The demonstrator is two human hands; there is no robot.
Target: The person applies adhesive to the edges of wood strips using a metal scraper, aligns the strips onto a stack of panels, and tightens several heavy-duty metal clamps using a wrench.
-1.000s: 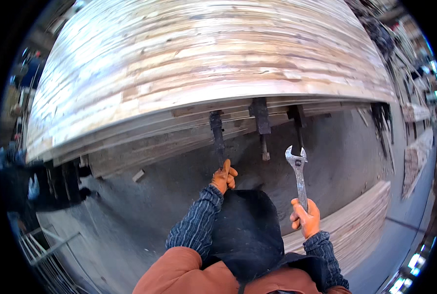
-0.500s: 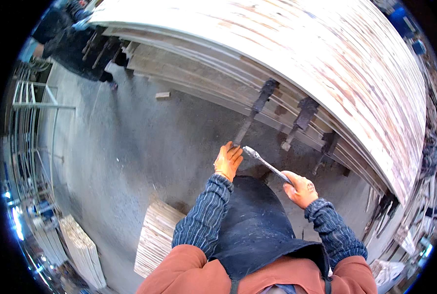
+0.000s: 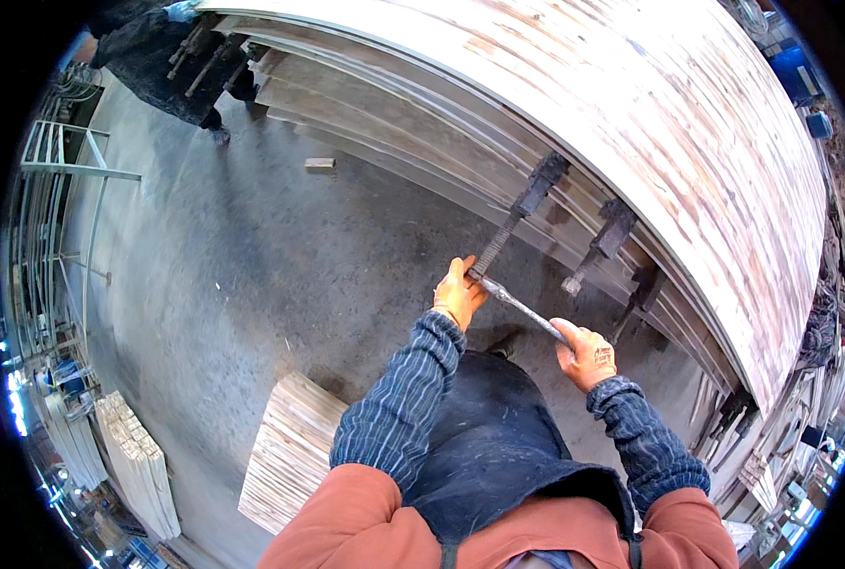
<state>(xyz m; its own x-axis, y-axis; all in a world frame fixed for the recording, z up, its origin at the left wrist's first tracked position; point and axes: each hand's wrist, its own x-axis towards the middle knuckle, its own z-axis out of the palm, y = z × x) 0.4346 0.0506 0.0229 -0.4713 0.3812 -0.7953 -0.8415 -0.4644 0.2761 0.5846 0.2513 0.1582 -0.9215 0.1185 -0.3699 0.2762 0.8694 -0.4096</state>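
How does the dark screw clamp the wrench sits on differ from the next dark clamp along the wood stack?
The wrenched clamp has the metal wrench on its threaded end, the left hand beside it; the neighbouring clamp stands untouched. The right hand grips the wrench handle. Both clamps hang from the stacked boards.

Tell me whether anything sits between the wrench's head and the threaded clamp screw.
Nothing visible does. The wrench, held by the right hand, already has its head at the end of the threaded clamp screw, where the left hand steadies it.
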